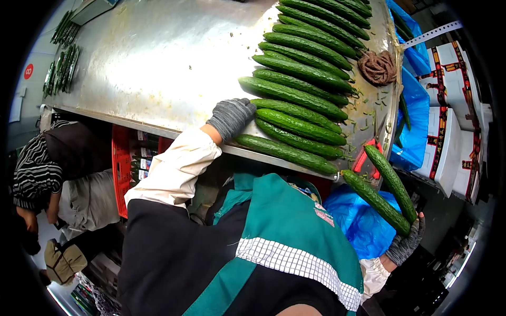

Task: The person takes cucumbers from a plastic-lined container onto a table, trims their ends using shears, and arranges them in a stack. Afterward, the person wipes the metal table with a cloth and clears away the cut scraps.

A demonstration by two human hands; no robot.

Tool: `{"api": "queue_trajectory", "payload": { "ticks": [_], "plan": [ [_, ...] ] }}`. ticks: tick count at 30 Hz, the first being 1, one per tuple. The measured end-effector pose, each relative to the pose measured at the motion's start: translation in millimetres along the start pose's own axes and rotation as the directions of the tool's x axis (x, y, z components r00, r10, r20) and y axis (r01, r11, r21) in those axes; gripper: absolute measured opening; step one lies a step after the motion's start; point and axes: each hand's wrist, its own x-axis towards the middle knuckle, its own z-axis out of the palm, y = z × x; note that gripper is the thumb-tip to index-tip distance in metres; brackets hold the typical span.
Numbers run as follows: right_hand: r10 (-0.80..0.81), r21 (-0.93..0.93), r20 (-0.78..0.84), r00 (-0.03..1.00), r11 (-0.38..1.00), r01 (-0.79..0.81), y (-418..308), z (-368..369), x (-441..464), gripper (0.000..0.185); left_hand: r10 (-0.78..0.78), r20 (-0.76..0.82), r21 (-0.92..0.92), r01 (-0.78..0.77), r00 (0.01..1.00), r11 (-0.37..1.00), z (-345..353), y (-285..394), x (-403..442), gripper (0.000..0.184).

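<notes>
Your grey-knit-gloved right hand (408,243), held low off the shiny metal table (153,58), clasps the near ends of two long, bumpy green cucumbers (376,203) slanting forward from it, while your grey-gloved left hand (232,120) curls beside the cucumber row (294,99), its grip unclear.

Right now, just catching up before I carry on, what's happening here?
A person in grey gloves is handling cucumbers at a metal table. The right hand holds two cucumbers near their lower ends, out past the table's edge beside some blue plastic. The left hand is at the near-left ends of a row of cucumbers lying side by side on the table. A brown cord bundle sits at the row's right.
</notes>
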Motion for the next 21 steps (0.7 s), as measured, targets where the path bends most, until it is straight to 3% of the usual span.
{"api": "queue_trajectory", "payload": {
  "ticks": [1,5,6,8,10,14,16,18,20,21],
  "plan": [
    [0.001,-0.002,0.003,1.000,1.000,-0.001,-0.3,2.7,-0.1,0.028,-0.003,0.000,-0.002,0.003,1.000,1.000,-1.3,-1.1,-0.9,0.016],
    [0.014,0.041,0.017,1.000,0.999,-0.014,-0.7,11.2,-0.8,0.029,-0.122,-0.111,-0.387,0.071,0.986,0.919,-15.1,-8.8,-5.3,0.015],
    [0.027,0.061,0.012,1.000,0.998,-0.027,0.7,13.8,0.2,0.028,-0.122,-0.110,-0.388,0.070,0.986,0.919,-20.6,-12.6,-9.3,0.015],
    [0.052,0.035,0.037,0.998,0.998,-0.053,1.4,22.7,1.4,0.027,-0.265,0.273,-0.476,0.370,0.925,0.798,-36.9,-15.4,-16.1,0.016],
    [0.014,-0.030,-0.010,1.000,0.999,-0.015,5.5,36.2,-1.2,0.026,-0.176,0.457,-0.571,0.439,0.872,0.694,-47.9,-14.0,-27.3,0.016],
    [0.027,0.054,0.003,1.000,0.998,-0.027,22.8,56.7,4.5,0.024,-0.133,0.375,-0.366,0.278,0.918,0.888,-46.4,3.9,-39.3,0.013],
    [0.081,0.131,0.029,0.996,0.988,-0.084,32.5,67.1,6.6,0.024,-0.096,0.324,-0.363,0.218,0.941,0.906,-38.0,-6.8,-36.0,0.011],
    [0.094,0.171,0.028,0.995,0.981,-0.097,38.6,80.0,5.4,0.024,-0.244,0.104,-0.523,0.261,0.964,0.811,-42.9,-13.3,-30.6,0.013],
    [0.106,0.209,0.048,0.993,0.971,-0.114,45.0,87.8,6.1,0.024,-0.313,0.169,-0.675,0.341,0.935,0.654,-63.3,-8.2,-16.4,0.012],
    [0.130,0.233,0.063,0.989,0.962,-0.142,48.6,91.7,6.0,0.024,-0.332,0.241,-0.802,0.379,0.912,0.461,-71.3,-0.8,-8.9,0.012]
  ]
}}
